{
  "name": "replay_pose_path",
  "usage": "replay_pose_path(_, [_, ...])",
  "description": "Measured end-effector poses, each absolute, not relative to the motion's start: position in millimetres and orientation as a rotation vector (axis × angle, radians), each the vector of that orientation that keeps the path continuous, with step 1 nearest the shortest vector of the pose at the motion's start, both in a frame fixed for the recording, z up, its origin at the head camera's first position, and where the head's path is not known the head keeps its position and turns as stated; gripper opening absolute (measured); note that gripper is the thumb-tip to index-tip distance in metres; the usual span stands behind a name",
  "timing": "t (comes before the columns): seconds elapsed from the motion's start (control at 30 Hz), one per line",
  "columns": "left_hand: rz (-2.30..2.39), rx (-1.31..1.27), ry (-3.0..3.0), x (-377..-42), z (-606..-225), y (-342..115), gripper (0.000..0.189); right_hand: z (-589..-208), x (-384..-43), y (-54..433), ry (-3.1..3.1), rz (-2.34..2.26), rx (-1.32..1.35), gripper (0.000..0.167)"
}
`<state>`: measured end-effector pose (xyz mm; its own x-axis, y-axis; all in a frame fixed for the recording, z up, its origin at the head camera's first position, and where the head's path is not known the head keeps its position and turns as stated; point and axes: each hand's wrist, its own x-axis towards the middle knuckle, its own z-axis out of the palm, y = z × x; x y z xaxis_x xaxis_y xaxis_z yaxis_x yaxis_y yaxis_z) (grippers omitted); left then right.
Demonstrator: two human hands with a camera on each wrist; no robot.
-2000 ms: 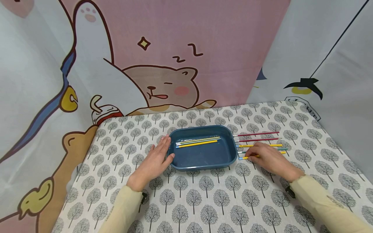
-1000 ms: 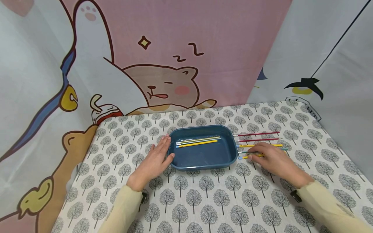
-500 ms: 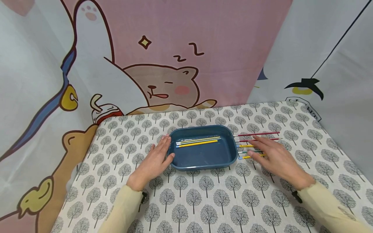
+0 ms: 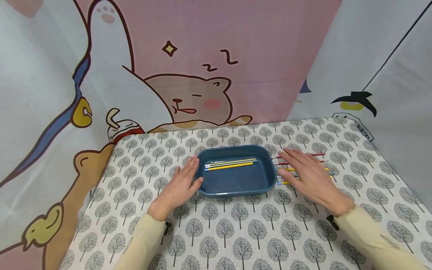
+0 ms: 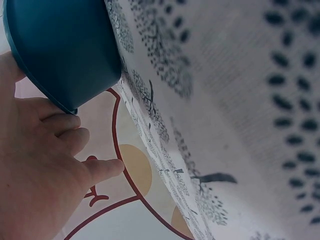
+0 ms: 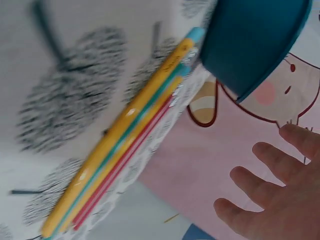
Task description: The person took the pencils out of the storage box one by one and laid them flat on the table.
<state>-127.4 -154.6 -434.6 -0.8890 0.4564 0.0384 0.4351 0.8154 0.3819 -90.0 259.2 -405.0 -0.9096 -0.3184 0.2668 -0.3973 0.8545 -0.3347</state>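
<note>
A dark blue plastic basin (image 4: pixel 236 183) sits mid-table with several pencils (image 4: pixel 233 165) lying side by side in it, one of them yellow. My left hand (image 4: pixel 179 187) rests its fingers on the basin's left rim; the left wrist view has the thumb and fingers at that edge. Over the pencils right of the basin hovers my right hand (image 4: pixel 312 180), fingers spread and holding nothing. Below it lie red, yellow and green pencils in a row, partly hidden by the hand. The right wrist view shows a yellow pencil (image 6: pixel 120 125) nearest the camera, apart from the fingers.
A white tablecloth (image 4: pixel 229 240) printed with grey trees covers the table. Behind it hangs a pink and white curtain (image 4: pixel 263 67) with cartoon animals, and more cloth closes off both sides.
My right hand has let go of the yellow pencil nearest me, spread its fingers and lifted, shifting slightly toward the basin. The left hand has stayed at the rim.
</note>
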Motion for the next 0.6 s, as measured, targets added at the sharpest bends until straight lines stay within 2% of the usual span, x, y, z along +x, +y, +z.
replay_pose_path(0.6, [0.602,0.732,2.947,-127,-434,-154,0.07,-369,-108,200,-2.781,0.558,0.754,0.065])
